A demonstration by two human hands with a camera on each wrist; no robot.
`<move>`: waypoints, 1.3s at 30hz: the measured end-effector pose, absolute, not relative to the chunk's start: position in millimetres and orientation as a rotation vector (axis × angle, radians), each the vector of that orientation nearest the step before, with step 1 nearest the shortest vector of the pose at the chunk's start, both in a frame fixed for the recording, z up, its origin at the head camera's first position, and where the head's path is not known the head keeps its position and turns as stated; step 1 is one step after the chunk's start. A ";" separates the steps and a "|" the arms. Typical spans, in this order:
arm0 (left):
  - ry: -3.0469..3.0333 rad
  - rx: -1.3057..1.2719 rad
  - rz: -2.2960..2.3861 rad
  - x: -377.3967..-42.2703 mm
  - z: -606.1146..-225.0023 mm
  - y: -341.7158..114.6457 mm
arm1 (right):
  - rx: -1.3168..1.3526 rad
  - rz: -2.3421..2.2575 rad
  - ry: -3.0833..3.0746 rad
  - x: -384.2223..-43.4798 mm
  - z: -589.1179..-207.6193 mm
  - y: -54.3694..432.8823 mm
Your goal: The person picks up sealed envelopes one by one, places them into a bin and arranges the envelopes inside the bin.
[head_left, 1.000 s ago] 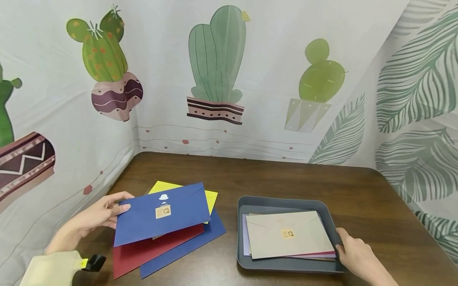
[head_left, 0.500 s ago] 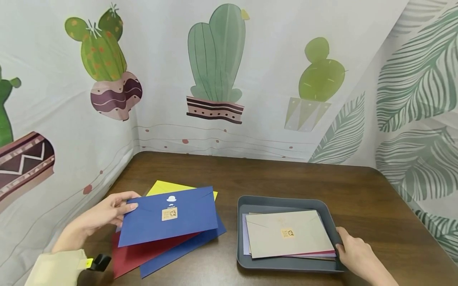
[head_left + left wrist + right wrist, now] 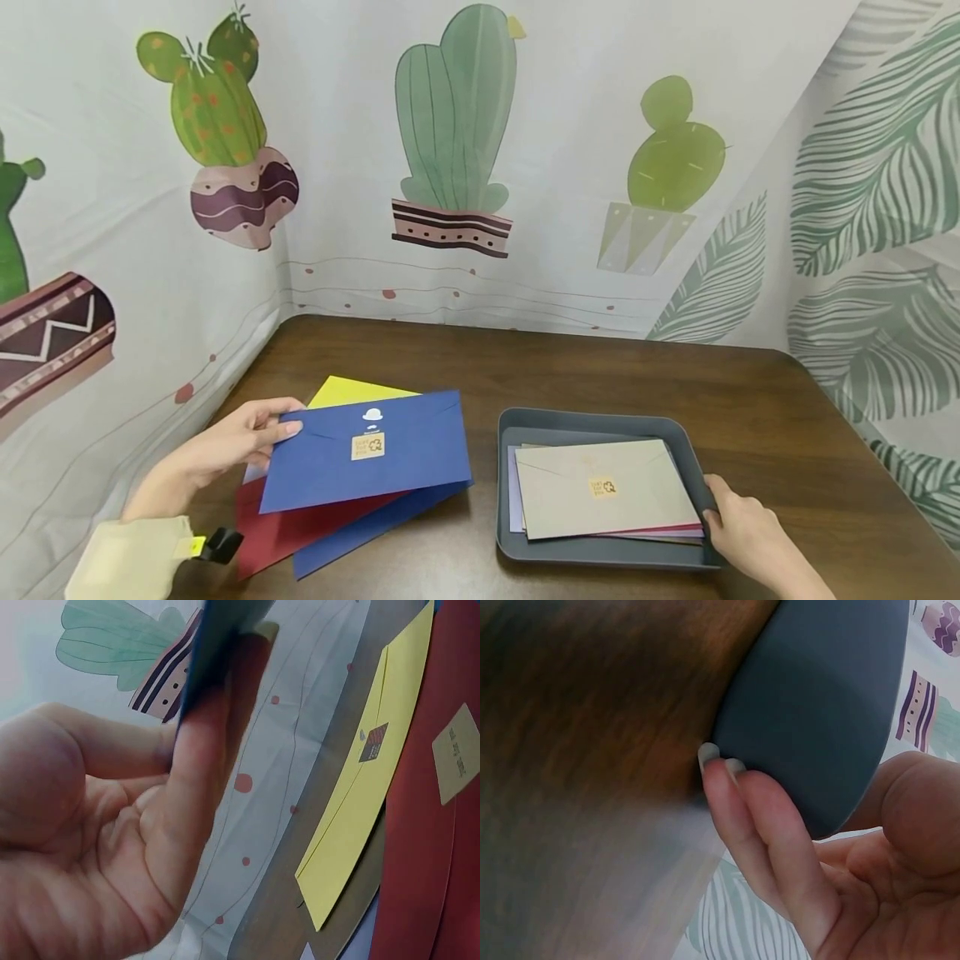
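In the head view my left hand pinches the left edge of a blue envelope with a white hat print and a tan sticker. It is lifted and tilted above a loose pile: a red envelope, another blue envelope and a yellow envelope. The left wrist view shows thumb and fingers on either side of the held envelope. My right hand grips the right wall of a dark grey tray; in the right wrist view its fingers press the outer wall.
Inside the tray a beige envelope lies on top of several others, with lilac and red edges showing. The brown wooden table extends behind the pile and tray. A cactus-print cloth hangs behind it.
My left hand has carried the blue envelope to the right, so it covers more of the yellow one and the lower blue one. My right hand and the tray stay in place.
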State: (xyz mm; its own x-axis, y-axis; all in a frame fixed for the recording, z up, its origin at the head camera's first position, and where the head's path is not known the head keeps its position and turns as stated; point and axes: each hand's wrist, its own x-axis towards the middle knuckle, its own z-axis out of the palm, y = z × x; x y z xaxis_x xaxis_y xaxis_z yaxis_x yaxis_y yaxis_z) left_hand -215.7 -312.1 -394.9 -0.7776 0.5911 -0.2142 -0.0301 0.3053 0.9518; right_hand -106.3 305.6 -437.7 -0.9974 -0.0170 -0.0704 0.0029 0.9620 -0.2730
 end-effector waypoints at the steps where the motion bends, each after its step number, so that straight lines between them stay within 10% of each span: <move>1: 2.022 0.510 1.508 -216.0 -395.0 -311.3 | -0.012 -0.423 3.041 -106.5 -437.7 305.7; 39: 1.690 0.774 1.647 -226.8 -403.2 -248.2 | 0.003 -0.461 3.029 -105.3 -436.1 305.5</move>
State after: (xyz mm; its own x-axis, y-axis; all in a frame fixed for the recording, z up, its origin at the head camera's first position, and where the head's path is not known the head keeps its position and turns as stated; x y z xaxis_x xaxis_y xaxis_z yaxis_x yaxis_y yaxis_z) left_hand -226.8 -248.2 -403.2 -0.6176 0.7851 -0.0460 -0.0258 0.0382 0.9989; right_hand -105.3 305.5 -436.1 -0.9970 -0.0097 -0.0767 0.0136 0.9547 -0.2972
